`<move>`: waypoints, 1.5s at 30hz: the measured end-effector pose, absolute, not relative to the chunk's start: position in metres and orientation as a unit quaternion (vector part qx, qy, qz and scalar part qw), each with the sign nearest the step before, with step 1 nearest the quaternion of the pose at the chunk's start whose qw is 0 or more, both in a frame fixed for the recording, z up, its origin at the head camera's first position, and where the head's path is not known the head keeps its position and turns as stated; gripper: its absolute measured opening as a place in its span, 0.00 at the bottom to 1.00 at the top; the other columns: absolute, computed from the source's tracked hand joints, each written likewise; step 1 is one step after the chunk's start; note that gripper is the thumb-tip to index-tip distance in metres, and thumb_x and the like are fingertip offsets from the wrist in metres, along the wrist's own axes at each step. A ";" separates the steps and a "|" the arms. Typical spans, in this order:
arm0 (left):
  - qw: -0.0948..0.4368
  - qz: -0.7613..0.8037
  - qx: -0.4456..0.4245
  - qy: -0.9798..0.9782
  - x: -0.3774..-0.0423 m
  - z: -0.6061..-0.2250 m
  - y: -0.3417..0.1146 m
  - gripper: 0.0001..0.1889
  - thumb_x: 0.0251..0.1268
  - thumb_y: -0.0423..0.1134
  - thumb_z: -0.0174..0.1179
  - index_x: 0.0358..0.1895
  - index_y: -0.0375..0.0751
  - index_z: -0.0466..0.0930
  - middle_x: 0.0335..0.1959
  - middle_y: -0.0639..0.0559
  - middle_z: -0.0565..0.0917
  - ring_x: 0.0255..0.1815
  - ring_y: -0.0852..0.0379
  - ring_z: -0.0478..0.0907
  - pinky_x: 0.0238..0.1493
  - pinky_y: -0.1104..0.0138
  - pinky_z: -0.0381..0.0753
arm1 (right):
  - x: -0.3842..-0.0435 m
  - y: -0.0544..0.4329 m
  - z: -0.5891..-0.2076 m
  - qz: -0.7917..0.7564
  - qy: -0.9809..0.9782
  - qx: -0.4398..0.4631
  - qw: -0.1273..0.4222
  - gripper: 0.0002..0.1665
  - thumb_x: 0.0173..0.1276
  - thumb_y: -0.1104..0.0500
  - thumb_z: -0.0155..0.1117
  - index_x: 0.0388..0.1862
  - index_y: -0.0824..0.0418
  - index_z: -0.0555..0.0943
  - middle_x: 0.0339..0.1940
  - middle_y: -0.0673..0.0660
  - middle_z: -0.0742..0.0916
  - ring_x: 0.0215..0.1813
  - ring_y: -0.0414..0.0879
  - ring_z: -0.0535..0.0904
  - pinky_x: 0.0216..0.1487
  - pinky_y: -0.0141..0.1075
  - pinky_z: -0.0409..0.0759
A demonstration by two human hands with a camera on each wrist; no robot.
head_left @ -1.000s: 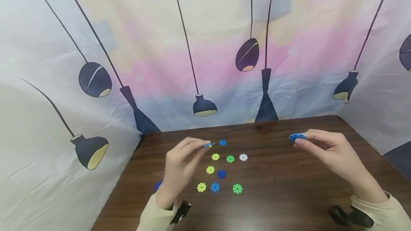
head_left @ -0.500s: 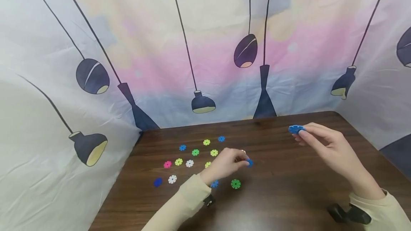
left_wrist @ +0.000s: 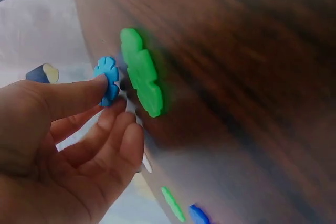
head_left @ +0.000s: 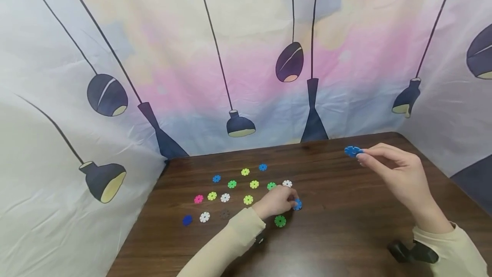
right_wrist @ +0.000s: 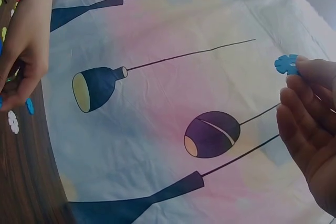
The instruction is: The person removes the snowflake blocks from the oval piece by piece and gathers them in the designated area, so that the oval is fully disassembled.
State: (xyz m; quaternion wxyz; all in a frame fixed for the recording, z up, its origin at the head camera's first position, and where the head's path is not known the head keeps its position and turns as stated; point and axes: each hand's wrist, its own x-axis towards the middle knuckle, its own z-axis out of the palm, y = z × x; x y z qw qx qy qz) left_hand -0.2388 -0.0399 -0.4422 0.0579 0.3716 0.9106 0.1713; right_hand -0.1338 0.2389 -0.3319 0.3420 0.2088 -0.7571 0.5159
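Observation:
My left hand [head_left: 277, 201] is low over the middle of the table, pinching a blue snowflake disc [head_left: 297, 204] by its edge. In the left wrist view the thumb presses on the face of that disc [left_wrist: 107, 68], and a green snowflake disc [left_wrist: 143, 74] lies close beside it on the wood. My right hand [head_left: 403, 178] is raised at the right, with thumb and fingertips gripping another blue snowflake disc [head_left: 352, 151]. The right wrist view shows this disc [right_wrist: 286, 64] held by its rim, well above the table. My left hand and sleeve hide some discs beneath them.
Several snowflake discs lie loosely spread on the dark wooden table [head_left: 346, 243], among them a pink one [head_left: 198, 199], a dark blue one [head_left: 187, 220] and a white one [head_left: 287, 184]. A curtain printed with lamps [head_left: 246, 76] hangs behind the table's far edge.
My left hand has carried its blue disc rightward and toward me, down close to the table, uncovering discs on the left. My right hand has stayed nearly in place with its disc.

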 end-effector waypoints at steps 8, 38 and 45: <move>0.014 0.154 0.376 0.914 -0.236 -0.446 -0.040 0.03 0.65 0.31 0.67 0.38 0.42 0.86 0.28 0.58 0.84 0.29 0.67 0.75 0.33 0.76 0.75 | -0.138 0.236 -0.334 0.519 -0.763 0.198 0.331 0.12 0.60 0.78 0.69 0.43 0.71 0.87 0.34 0.51 0.88 0.36 0.39 0.84 0.40 0.24 0.81; 0.065 0.194 0.327 0.922 -0.197 -0.430 -0.096 0.03 0.63 0.33 0.69 0.39 0.43 0.87 0.31 0.61 0.84 0.31 0.69 0.76 0.35 0.73 0.77 | -0.192 0.222 -0.386 0.436 -0.879 0.097 0.164 0.16 0.69 0.43 0.69 0.42 0.53 0.88 0.39 0.52 0.89 0.37 0.43 0.80 0.34 0.35 0.76; 0.064 0.201 0.321 0.923 -0.193 -0.432 -0.101 0.03 0.63 0.34 0.69 0.39 0.43 0.87 0.32 0.60 0.84 0.32 0.69 0.77 0.37 0.72 0.78 | -0.213 0.221 -0.412 0.401 -0.905 0.120 0.080 0.17 0.70 0.42 0.67 0.39 0.54 0.87 0.34 0.51 0.87 0.35 0.45 0.77 0.34 0.38 0.75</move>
